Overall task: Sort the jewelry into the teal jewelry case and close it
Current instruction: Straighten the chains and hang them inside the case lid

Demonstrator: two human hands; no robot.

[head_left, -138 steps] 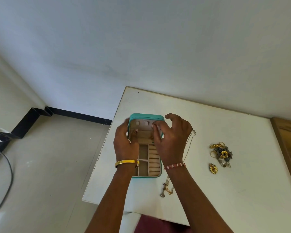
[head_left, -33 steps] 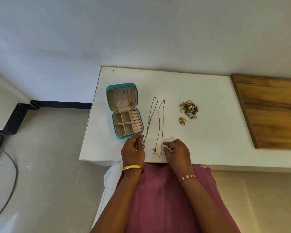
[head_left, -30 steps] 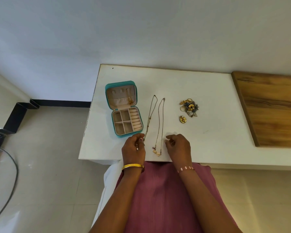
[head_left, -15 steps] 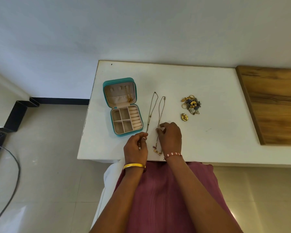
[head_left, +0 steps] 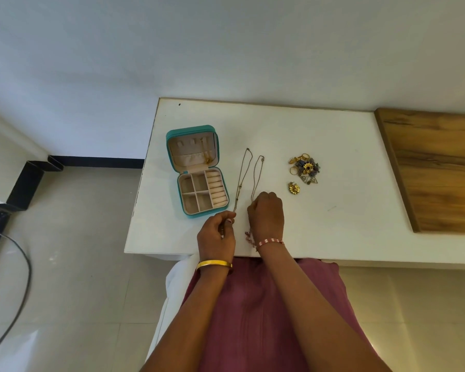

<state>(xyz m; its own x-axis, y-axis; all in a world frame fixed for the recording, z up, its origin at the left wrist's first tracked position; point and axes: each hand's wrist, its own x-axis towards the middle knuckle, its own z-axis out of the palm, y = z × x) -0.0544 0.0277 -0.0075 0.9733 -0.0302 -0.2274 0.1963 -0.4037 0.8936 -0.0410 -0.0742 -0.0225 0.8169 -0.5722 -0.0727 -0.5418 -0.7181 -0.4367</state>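
Note:
The teal jewelry case (head_left: pixel 172 162) lies open on the white table (head_left: pixel 333 216), beige lid pocket up, a small gold piece (head_left: pixel 207 160) hanging in the lid. Two thin chain necklaces stretch away from me beside it: the left necklace (head_left: pixel 242 173) and the right necklace (head_left: pixel 257 178). My left hand (head_left: pixel 216 237) pinches the near end of the left necklace. My right hand (head_left: pixel 267 214) is closed over the right necklace, whose pendant (head_left: pixel 249 237) shows below the fist. A heap of rings and brooches (head_left: pixel 304 167) and a single gold earring (head_left: pixel 294 188) lie to the right.
A wooden board (head_left: pixel 435 170) covers the table's right part. The table's near edge runs just under my wrists, its left edge close to the case. Tiled floor and a black cable (head_left: pixel 16 285) lie to the left. My pink-clad lap is below.
Earlier both hands worked inside the case lid. In the last second my right hand slid up and left from the table edge and closed on the right necklace; my left hand stayed on the left chain.

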